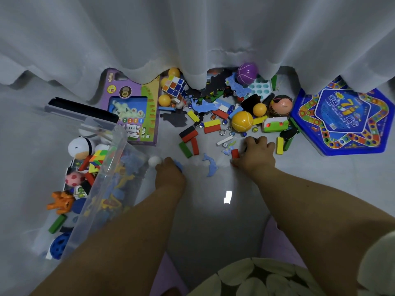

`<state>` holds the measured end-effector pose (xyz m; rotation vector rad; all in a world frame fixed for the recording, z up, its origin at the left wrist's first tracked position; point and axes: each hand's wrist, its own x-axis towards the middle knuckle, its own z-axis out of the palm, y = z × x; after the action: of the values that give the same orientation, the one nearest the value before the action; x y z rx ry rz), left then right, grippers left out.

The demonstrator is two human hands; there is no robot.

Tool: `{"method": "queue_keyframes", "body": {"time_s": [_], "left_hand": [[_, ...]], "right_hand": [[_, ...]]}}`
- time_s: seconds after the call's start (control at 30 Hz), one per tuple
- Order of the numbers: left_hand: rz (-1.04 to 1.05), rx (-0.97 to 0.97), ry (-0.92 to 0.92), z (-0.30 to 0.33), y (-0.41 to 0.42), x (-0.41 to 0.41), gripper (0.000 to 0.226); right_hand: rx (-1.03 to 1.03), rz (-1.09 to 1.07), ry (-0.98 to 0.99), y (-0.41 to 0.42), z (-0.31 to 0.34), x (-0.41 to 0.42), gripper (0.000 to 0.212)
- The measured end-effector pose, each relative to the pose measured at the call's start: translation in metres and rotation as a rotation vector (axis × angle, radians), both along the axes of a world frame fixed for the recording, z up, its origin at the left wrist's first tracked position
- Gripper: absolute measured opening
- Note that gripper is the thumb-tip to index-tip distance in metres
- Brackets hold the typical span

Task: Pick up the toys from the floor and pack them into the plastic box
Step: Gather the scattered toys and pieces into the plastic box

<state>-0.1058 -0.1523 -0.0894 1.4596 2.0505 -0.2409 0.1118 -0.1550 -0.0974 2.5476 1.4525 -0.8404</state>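
Note:
A clear plastic box (119, 144) stands at the left, holding several toys such as a pink ball and a colour cube. My left hand (170, 173) rests on the floor beside the box, closed around a white ball (155, 161) and a blue foam piece. My right hand (256, 155) is on the floor at the middle right, fingers closed on red blocks (235, 153). A blue foam dolphin (210, 165) lies between my hands. Beyond them, blocks, marbles, yellow balls and a Rubik's cube (174, 86) are scattered.
A white curtain (192, 39) hangs over the far edge of the toy pile. A purple game box (136, 103) lies behind the plastic box, and a blue hexagonal game board (342, 116) lies at the right. Grey floor shows near my knees.

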Motion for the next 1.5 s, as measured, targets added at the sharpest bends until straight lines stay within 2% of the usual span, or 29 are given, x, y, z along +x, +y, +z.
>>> {"method": "queue_keyframes", "body": {"time_s": [0.1,0.27,0.43,0.6,0.73,0.9,1.0,1.17,1.23,1.3,1.43,1.5], "left_hand": [[0.001,0.027,-0.014,-0.006,0.001,-0.001,0.034],[-0.102,0.014,-0.046,-0.016,0.005,-0.003,0.034],[0.013,0.054,-0.171,-0.014,0.005,-0.004,0.026],[-0.122,-0.001,-0.144,-0.017,0.006,-0.007,0.027],[-0.156,0.040,-0.108,-0.018,0.007,-0.005,0.026],[-0.154,0.048,-0.187,-0.015,0.005,-0.006,0.018],[-0.083,0.036,-0.274,-0.010,0.006,-0.005,0.022],[0.109,-0.007,-0.501,0.010,0.018,0.010,0.008],[0.166,-0.012,-0.592,0.020,0.020,0.017,0.014],[0.198,-0.016,-0.656,0.029,0.019,0.022,0.018],[0.321,-0.026,-0.784,0.048,0.015,0.028,0.018],[0.392,-0.034,-0.825,0.057,0.013,0.028,0.018]], "right_hand": [[0.001,0.086,-0.038,0.000,-0.003,-0.003,0.072],[0.042,0.145,0.011,0.001,-0.004,-0.003,0.061],[0.029,0.109,0.031,0.004,-0.006,-0.001,0.066],[0.048,0.105,0.010,0.004,-0.008,0.001,0.046],[0.051,0.125,0.020,0.006,-0.008,0.004,0.039],[0.070,0.108,0.048,0.010,-0.008,0.005,0.030],[0.023,0.086,0.067,0.015,-0.005,0.007,0.027],[-0.051,0.073,0.130,0.021,-0.003,0.018,0.032],[-0.073,0.062,0.130,0.017,-0.003,0.021,0.041],[-0.075,0.028,0.149,0.011,-0.001,0.023,0.036],[0.064,-0.125,0.322,0.001,0.014,0.015,0.008],[0.153,-0.198,0.470,-0.001,0.025,0.004,0.018]]}}
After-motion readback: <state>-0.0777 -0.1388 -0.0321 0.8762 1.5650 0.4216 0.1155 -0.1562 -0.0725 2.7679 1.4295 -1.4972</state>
